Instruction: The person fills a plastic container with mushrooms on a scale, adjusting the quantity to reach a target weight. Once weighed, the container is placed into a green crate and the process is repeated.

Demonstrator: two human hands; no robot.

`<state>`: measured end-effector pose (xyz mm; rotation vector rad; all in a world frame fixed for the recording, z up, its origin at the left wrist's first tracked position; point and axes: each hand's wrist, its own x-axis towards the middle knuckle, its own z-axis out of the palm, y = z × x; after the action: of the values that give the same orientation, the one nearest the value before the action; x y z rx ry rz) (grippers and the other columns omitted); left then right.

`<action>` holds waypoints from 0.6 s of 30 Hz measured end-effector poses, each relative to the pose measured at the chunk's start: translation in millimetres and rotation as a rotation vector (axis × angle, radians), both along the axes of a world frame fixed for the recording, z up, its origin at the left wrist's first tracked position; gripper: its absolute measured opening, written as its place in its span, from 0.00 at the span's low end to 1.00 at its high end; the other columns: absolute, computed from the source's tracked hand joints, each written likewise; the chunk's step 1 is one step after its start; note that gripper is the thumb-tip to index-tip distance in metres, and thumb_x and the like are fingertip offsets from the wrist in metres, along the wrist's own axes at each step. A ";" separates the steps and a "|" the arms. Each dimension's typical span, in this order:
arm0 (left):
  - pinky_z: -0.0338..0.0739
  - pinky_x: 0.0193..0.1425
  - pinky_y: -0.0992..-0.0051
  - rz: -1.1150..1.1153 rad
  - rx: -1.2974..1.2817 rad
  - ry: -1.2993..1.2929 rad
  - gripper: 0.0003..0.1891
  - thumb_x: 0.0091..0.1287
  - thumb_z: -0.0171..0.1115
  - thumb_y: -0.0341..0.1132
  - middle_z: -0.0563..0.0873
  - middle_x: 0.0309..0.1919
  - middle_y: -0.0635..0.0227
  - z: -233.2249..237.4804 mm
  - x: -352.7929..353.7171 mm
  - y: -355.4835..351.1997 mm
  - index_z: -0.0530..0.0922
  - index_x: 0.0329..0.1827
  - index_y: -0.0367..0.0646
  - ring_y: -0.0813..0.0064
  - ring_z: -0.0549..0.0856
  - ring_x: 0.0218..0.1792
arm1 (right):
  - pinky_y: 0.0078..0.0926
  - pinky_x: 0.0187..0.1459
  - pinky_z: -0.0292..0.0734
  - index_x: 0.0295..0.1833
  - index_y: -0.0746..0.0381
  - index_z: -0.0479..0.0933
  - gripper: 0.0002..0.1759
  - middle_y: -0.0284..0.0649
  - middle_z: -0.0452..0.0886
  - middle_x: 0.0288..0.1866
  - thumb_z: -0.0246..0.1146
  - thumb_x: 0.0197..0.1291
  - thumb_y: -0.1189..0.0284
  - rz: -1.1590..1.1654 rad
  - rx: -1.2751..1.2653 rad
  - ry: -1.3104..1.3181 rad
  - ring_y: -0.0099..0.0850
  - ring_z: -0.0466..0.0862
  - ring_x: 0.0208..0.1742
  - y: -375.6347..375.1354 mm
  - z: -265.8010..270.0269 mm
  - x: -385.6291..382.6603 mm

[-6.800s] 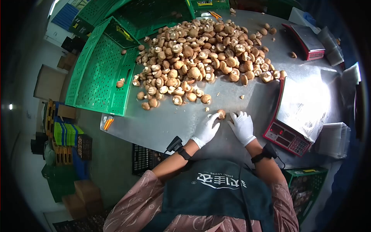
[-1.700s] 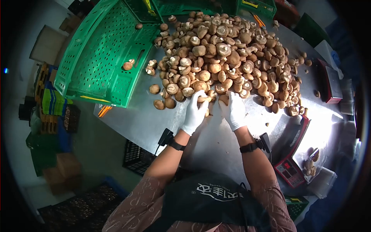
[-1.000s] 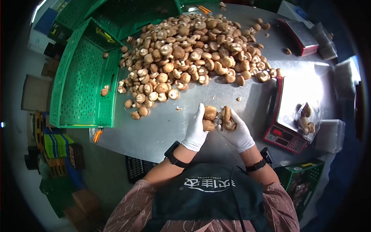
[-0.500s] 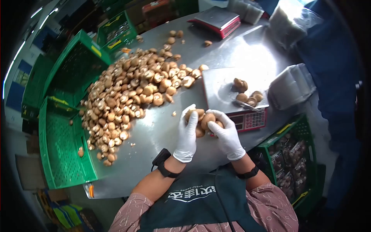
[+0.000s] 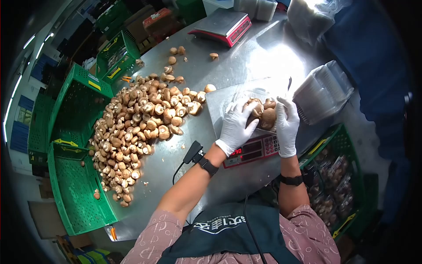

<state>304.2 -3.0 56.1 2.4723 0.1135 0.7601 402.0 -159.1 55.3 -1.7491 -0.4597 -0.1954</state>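
On the metal plate of a red-edged scale (image 5: 215,103) lie several brown mushrooms (image 5: 268,118), in what looks like a clear tray. My left hand (image 5: 237,123), in a white glove, rests over their left side, fingers spread and touching them; whether it grips one is hard to see. My right hand (image 5: 287,125), also gloved, is at the right side of the mushrooms, its fingers bent together near the tray's edge; what lies between them is too small to tell. Red digits glow on the scale's display (image 5: 237,151), partly covered by my left hand.
A large mushroom pile (image 5: 136,123) covers the table's left part, beside green crates (image 5: 77,189). A second scale (image 5: 222,24) stands at the back. Stacked clear trays (image 5: 324,93) lie right of the near scale. A green crate (image 5: 356,176) with packed mushrooms is at lower right.
Both hands have moved from in front of the scale to over its plate. The mushrooms they held are now among those on the scale. The view has shifted somewhat.
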 end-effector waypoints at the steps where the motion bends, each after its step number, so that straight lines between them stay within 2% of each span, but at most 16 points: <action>1: 0.70 0.74 0.54 0.021 -0.038 -0.050 0.30 0.63 0.73 0.38 0.78 0.67 0.51 -2.1 -6.9 2.0 0.77 0.68 0.40 0.47 0.77 0.68 | 0.34 0.58 0.79 0.58 0.68 0.81 0.14 0.48 0.85 0.51 0.65 0.72 0.72 -0.030 0.042 -0.089 0.36 0.84 0.57 -2.6 -2.9 0.8; 3: 0.72 0.73 0.56 0.068 -0.056 -0.086 0.29 0.66 0.71 0.37 0.78 0.67 0.48 -14.2 -19.3 8.2 0.76 0.69 0.38 0.46 0.78 0.67 | 0.35 0.60 0.78 0.59 0.68 0.81 0.15 0.49 0.83 0.55 0.64 0.74 0.72 -0.039 0.057 -0.012 0.37 0.84 0.59 -4.6 -7.2 1.9; 5: 0.76 0.69 0.58 0.032 -0.209 0.044 0.27 0.70 0.68 0.36 0.81 0.64 0.46 -30.4 -32.9 13.8 0.75 0.71 0.36 0.46 0.81 0.64 | 0.37 0.65 0.77 0.61 0.69 0.79 0.15 0.52 0.80 0.62 0.60 0.76 0.72 -0.053 0.090 0.128 0.41 0.82 0.63 -4.5 -12.3 2.3; 6: 0.77 0.68 0.60 0.010 -0.283 0.172 0.26 0.72 0.65 0.33 0.83 0.61 0.46 -16.6 -42.5 9.8 0.74 0.71 0.35 0.47 0.83 0.62 | 0.37 0.68 0.76 0.62 0.70 0.78 0.16 0.53 0.77 0.66 0.59 0.76 0.73 -0.017 0.013 0.150 0.44 0.82 0.65 -6.1 -17.1 3.2; 9: 0.77 0.68 0.60 0.028 -0.193 0.044 0.26 0.72 0.65 0.32 0.84 0.60 0.46 -25.6 -61.0 5.7 0.74 0.72 0.35 0.47 0.83 0.62 | 0.35 0.68 0.76 0.63 0.70 0.78 0.16 0.52 0.78 0.65 0.57 0.76 0.75 0.010 -0.104 0.012 0.42 0.82 0.65 -3.7 -29.0 0.4; 13: 0.77 0.69 0.60 0.075 -0.261 0.051 0.27 0.72 0.65 0.31 0.82 0.62 0.47 -22.2 -92.8 8.0 0.73 0.73 0.35 0.48 0.82 0.63 | 0.34 0.67 0.76 0.65 0.71 0.77 0.17 0.51 0.82 0.62 0.56 0.76 0.76 0.152 0.037 0.131 0.38 0.82 0.65 5.2 -24.2 -4.6; 15: 0.76 0.70 0.59 0.171 -0.328 0.017 0.28 0.71 0.66 0.32 0.80 0.65 0.48 -19.4 -114.4 11.3 0.72 0.74 0.38 0.48 0.80 0.65 | 0.29 0.66 0.75 0.65 0.69 0.78 0.16 0.47 0.84 0.60 0.56 0.79 0.74 0.083 0.012 0.110 0.32 0.82 0.62 5.4 -11.8 -10.0; 16: 0.76 0.70 0.61 0.208 -0.329 0.041 0.27 0.72 0.64 0.29 0.80 0.66 0.49 -17.9 -129.0 14.7 0.72 0.74 0.36 0.53 0.82 0.64 | 0.28 0.65 0.75 0.65 0.69 0.78 0.16 0.45 0.84 0.60 0.56 0.79 0.74 0.059 0.060 0.128 0.31 0.82 0.61 3.4 -9.4 -10.8; 17: 0.75 0.71 0.60 0.243 -0.348 0.043 0.26 0.73 0.64 0.30 0.80 0.66 0.50 -22.6 -145.2 19.4 0.72 0.74 0.37 0.51 0.81 0.65 | 0.28 0.65 0.75 0.65 0.69 0.78 0.16 0.44 0.84 0.59 0.56 0.79 0.73 0.034 0.106 0.150 0.29 0.82 0.60 0.2 -7.9 -11.2; 18: 0.75 0.71 0.61 0.285 -0.365 0.024 0.26 0.73 0.63 0.29 0.80 0.66 0.51 -23.8 -163.0 22.4 0.72 0.73 0.37 0.53 0.81 0.65 | 0.26 0.63 0.75 0.64 0.69 0.78 0.15 0.41 0.84 0.58 0.56 0.80 0.74 -0.001 0.109 0.107 0.27 0.81 0.58 -2.7 0.2 -15.1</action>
<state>141.3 19.4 32.3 2.1392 0.5719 0.7497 386.9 -161.8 55.4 -1.6446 -0.3633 -0.1243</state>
